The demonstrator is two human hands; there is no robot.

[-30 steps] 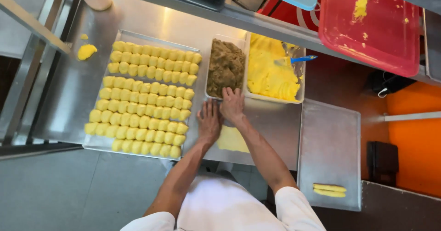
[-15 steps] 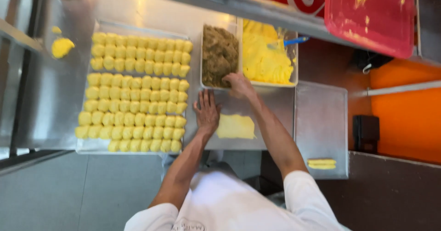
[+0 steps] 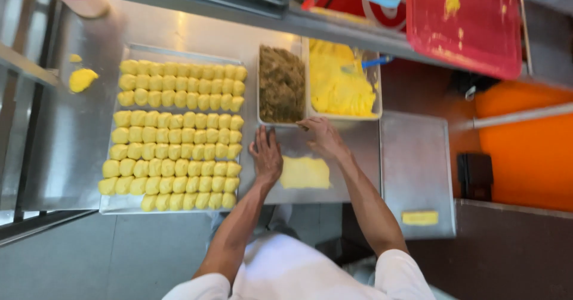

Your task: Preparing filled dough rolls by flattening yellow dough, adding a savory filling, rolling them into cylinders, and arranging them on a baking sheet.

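Dough sheet (image 3: pixel 305 172) flat on surface (image 3: pixel 358 151), long axis crosswise, between left hand (image 3: pixel 267 155) and right hand (image 3: pixel 323 137); both grips apart, empty; right nearer brown filling (image 3: pixel 281 84).

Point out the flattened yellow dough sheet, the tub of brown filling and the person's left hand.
flattened yellow dough sheet (image 3: pixel 305 173), head view, middle of the sheet.
tub of brown filling (image 3: pixel 281 85), head view, surface of the filling.
left hand (image 3: pixel 267 155), head view, back of the hand.
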